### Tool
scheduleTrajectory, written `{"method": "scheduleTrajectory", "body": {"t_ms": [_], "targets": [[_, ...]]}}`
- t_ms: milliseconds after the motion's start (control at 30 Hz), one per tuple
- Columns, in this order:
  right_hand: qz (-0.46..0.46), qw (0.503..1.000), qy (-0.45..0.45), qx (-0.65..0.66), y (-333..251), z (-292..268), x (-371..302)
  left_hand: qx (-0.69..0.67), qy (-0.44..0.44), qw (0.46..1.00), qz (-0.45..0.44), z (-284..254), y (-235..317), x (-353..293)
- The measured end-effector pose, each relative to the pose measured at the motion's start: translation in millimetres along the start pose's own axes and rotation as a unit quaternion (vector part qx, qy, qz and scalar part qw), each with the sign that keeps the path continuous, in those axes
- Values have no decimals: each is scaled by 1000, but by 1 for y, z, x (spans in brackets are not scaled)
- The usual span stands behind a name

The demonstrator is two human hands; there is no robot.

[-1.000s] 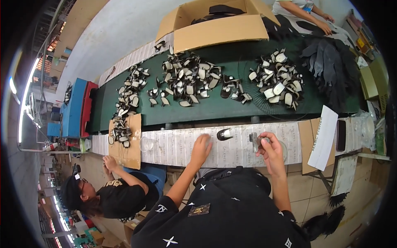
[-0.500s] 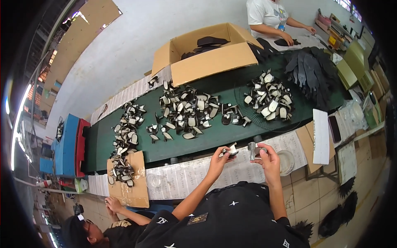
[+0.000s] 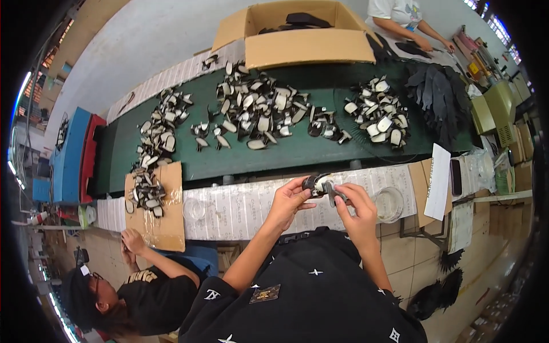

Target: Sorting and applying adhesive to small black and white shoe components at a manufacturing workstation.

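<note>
My left hand (image 3: 289, 201) is closed around a small curved black-and-cream piece (image 3: 313, 183), its exact kind unclear. Between the fingers of my right hand (image 3: 358, 207) is a grey block-like piece (image 3: 329, 193) with a shiny surface. The two pieces meet, or nearly meet, above the paper-covered ledge (image 3: 246, 200); whether they touch I cannot tell. Behind my hands, several similar curved black-and-cream pieces (image 3: 264, 123) lie heaped on the green conveyor belt (image 3: 206, 163).
A round clear dish (image 3: 389, 204) stands beside my right hand. Farther left are a small clear cup (image 3: 195, 209) and a cardboard sheet (image 3: 166, 228) with pieces on it. A co-worker (image 3: 148, 286) sits at my left. An open carton (image 3: 309, 48) stands beyond the belt, near another person (image 3: 394, 20).
My hands have come together, bringing the grey block up to the black-and-cream piece. The whole view has shifted, so the belt sits higher in the picture.
</note>
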State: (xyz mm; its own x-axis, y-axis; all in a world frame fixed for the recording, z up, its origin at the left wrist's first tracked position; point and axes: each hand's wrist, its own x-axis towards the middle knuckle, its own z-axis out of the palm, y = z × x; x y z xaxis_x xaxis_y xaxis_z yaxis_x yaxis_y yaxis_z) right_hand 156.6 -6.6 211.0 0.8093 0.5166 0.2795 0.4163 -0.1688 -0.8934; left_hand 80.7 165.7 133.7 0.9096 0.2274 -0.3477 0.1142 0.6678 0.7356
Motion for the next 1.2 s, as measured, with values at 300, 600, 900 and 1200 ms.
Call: {"method": "scheduleTrajectory", "body": {"t_ms": [300,600,900,1200], "targets": [[-51,997,-44,-28,6,16,0,-15,34,999,2,2,2,-20],[91,979,-64,173,11,15,5,-19,30,999,-4,6,18,-22],[148,944,-18,294,20,4,6,30,36,999,-3,5,26,-20],[-46,994,-89,-41,0,3,16,35,25,999,-16,4,20,-17]]}}
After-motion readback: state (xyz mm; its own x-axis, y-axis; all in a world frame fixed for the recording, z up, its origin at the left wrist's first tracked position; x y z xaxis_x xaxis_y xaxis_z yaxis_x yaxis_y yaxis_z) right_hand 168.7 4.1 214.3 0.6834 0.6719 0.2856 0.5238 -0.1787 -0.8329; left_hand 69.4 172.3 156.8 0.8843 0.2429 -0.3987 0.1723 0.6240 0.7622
